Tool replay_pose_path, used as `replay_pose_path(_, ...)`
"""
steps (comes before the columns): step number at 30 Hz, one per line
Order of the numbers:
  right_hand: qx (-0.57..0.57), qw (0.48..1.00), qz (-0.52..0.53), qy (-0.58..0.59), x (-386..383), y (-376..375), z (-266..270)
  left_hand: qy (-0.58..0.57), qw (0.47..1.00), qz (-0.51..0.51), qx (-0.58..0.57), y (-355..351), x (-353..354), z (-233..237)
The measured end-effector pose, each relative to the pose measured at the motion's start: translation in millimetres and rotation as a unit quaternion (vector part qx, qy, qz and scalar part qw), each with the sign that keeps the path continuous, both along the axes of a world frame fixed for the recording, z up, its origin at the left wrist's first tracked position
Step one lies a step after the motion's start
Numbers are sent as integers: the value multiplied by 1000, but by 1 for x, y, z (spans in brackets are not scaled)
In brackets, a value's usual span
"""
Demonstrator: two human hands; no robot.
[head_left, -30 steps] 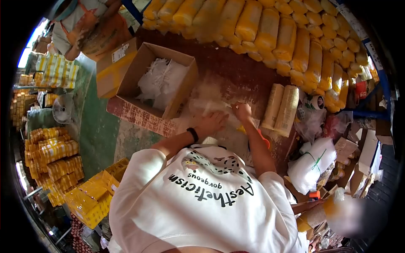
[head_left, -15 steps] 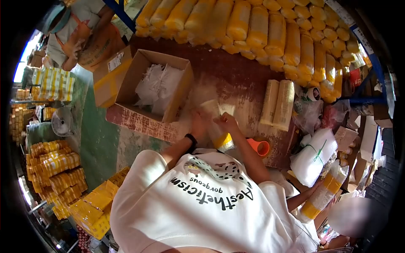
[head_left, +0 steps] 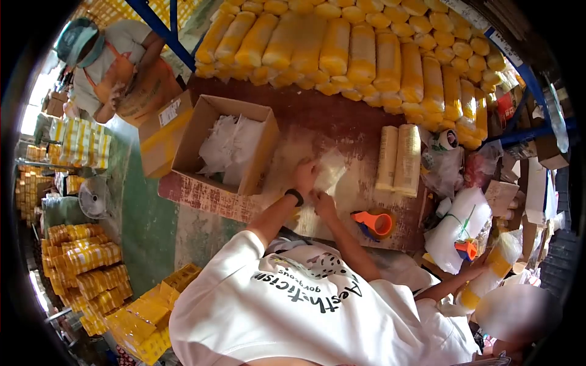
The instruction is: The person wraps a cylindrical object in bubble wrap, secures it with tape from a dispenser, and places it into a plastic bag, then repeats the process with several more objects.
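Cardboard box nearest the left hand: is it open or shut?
Open: the cardboard box has an uncovered top, with white material visible inside.

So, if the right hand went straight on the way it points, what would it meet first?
Probably the left hand, just ahead of the right hand, at the edge of the clear plastic; depth is hard to judge, so it might pass under instead.

The right hand has come nearer the body than the left hand, uncovering the orange dispenser.
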State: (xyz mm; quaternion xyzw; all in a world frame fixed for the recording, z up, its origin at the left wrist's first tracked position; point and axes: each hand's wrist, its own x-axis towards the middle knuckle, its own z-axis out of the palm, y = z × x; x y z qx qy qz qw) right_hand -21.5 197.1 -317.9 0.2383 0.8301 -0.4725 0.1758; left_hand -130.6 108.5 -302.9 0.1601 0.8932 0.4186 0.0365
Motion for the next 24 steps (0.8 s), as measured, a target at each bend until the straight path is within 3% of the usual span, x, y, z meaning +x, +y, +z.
replay_pose_path(1, 114, 989, 75, 54, -6, 3, 7, 6, 999, -26, -47, -1, -3, 4)
replay_pose_path(2, 224, 957, 149, 107, -12, 5, 17, -9, 999, -31, 20, -4, -4, 3)
replay_pose_path(4, 209, 935, 140, 250, -18, 12, 58, -37, 987, -38, 154, -15, -9, -4)
replay_pose_path(5, 200, 916, 133, 321, -23, 17, 71, -30, 986, -44, 156, -21, -15, -23)
replay_pose_path(6, 218, 887, 199, 354, -28, 21, 73, -26, 986, -50, 159, -29, -20, -53)
replay_pose_path(8, 250, 812, 323, 416, -36, 28, 74, -104, 986, -78, 108, -45, -28, -47)
replay_pose_path(10, 229, 829, 379, 342, -42, 22, 73, -263, 958, -116, 3, -52, -40, 26)
replay_pose_path(11, 219, 833, 406, 306, -46, 21, 71, -222, 969, -109, -1, -51, -41, 23)
replay_pose_path(16, 225, 800, 348, 433, -47, 29, 23, 42, 992, -116, -27, -45, -18, 10)
replay_pose_path(19, 216, 792, 341, 457, -54, 33, 10, 151, 981, -97, -69, -34, -6, 19)
replay_pose_path(20, 211, 789, 343, 464, -58, 35, 6, 131, 981, -115, -88, -34, -3, 22)
replay_pose_path(22, 146, 847, 300, 415, -61, 56, 2, 90, 976, -153, -125, -33, 6, 26)
replay_pose_path(23, 112, 872, 278, 387, -60, 67, -1, 143, 963, -160, -161, -32, 17, 19)
replay_pose_path(24, 129, 912, 189, 340, -59, 72, -4, 194, 947, -165, -196, -29, 30, 8)
